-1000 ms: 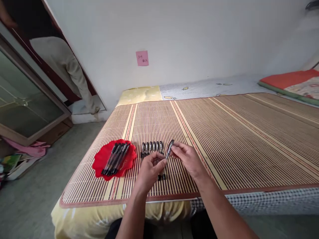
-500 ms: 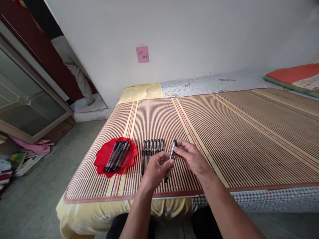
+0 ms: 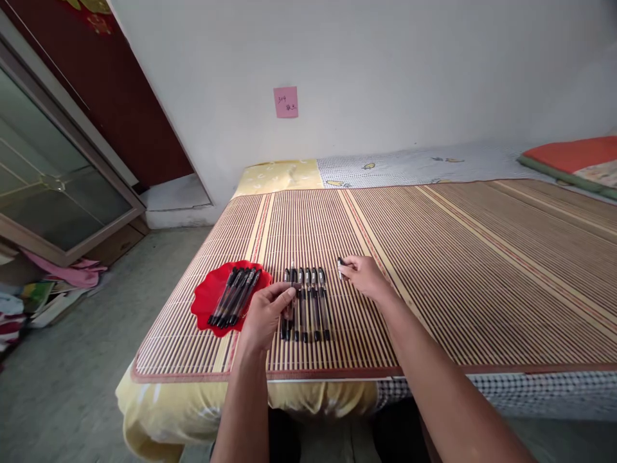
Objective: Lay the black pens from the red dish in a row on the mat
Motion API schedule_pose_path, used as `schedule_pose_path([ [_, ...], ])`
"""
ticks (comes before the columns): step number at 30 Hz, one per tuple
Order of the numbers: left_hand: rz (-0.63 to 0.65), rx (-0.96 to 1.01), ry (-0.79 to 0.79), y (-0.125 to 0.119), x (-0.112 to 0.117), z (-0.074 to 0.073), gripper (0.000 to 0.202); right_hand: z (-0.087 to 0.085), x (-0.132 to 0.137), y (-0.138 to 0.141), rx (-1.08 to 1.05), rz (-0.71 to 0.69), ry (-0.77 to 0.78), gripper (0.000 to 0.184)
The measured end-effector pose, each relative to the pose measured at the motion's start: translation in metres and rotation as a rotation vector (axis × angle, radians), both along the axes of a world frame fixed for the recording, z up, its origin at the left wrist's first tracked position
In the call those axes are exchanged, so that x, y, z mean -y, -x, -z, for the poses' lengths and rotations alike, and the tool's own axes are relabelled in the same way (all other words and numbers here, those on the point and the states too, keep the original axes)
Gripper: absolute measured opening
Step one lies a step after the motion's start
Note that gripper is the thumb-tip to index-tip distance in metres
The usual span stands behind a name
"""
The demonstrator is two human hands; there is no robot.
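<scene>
My left hand (image 3: 267, 315) is closed, pinching an uncapped black pen (image 3: 292, 278) between thumb and fingers, its pale tip upward. My right hand (image 3: 362, 275), off to the right, grips a black pen cap (image 3: 340, 267) with a silvery clip. Beneath and beside the left hand, several capped pens (image 3: 315, 308) with clear barrels lie side by side on the striped bamboo mat (image 3: 385, 321). The left fingers partly cover the nearest ones. Left of that row, a red scalloped plate (image 3: 205, 299) holds more black pens (image 3: 236, 296), lying slantwise in a bunch.
The mat covers a bed with a yellow and checked sheet (image 3: 279, 175). A pink note (image 3: 286, 102) is stuck on the white wall behind. Folded orange bedding (image 3: 569, 154) lies at far right. A glass-panelled door (image 3: 53, 186) and floor clutter are on the left.
The pen has come apart: my right hand has drawn its cap away rightward, while my left hand moved left over the row with the body. The person in the doorway is out of view.
</scene>
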State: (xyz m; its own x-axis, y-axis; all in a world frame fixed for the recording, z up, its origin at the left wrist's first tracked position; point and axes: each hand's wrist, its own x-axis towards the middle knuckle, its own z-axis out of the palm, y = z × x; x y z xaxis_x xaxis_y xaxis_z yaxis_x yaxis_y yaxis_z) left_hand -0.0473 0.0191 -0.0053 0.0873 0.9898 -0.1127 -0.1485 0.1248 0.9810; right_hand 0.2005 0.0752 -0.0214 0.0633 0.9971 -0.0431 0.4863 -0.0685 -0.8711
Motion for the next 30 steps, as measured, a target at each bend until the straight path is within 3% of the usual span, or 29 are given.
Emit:
schedule_pose_path([
  [3, 0.0, 0.033, 0.002, 0.0, 0.0, 0.0, 0.041, 0.005, -0.011, 0.011, 0.196, -0.029, 0.078, 0.034],
  [6, 0.014, 0.024, -0.001, -0.003, 0.001, -0.002, 0.039, 0.009, -0.017, 0.018, 0.273, -0.079, 0.132, 0.038],
  [13, 0.028, -0.007, -0.005, -0.005, 0.002, -0.004, 0.04, 0.012, -0.019, 0.019, 0.317, -0.104, 0.142, 0.038],
  [20, 0.06, -0.003, -0.019, -0.008, 0.002, -0.003, 0.035, 0.004, -0.008, -0.003, 0.185, -0.24, 0.139, 0.068],
  [27, 0.058, -0.016, -0.025, -0.009, 0.002, -0.001, 0.033, 0.008, -0.018, 0.002, 0.271, -0.292, 0.202, 0.061],
  [30, 0.052, -0.026, -0.016, -0.009, 0.002, -0.001, 0.031, 0.01, -0.022, 0.001, 0.269, -0.305, 0.184, 0.069],
])
